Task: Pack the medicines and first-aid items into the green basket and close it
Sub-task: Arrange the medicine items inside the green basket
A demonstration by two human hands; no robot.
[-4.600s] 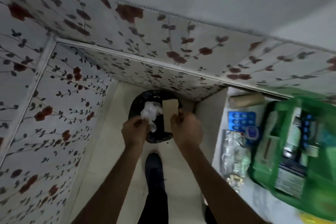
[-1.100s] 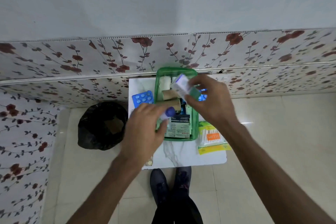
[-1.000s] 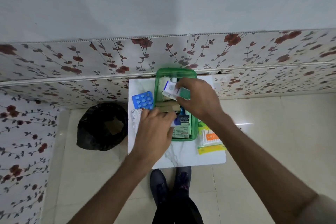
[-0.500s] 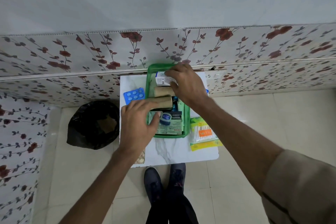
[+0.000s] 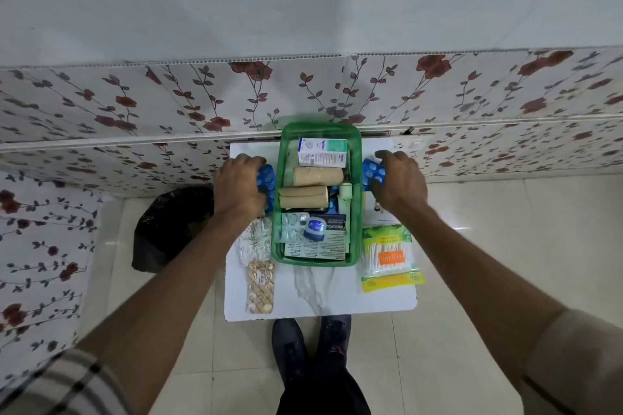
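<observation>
The green basket stands open in the middle of the small white table. Inside lie a white-and-teal medicine box, two tan bandage rolls, a blue-lidded jar and a flat printed box. Left of the basket, my left hand curls over a blue blister pack. On the basket's right side, my right hand grips a second blue blister pack. Both packs are partly hidden under my fingers.
Silver blister strips and a strip of tan tablets lie on the table's left. A cotton-bud pack lies at the right. A black bin bag stands on the floor at the left. The flowered wall backs the table.
My right hand let go of the white-and-teal box in the basket's far end and moved right onto a blue blister pack. My left hand shifted from the basket's side onto the other blue pack.
</observation>
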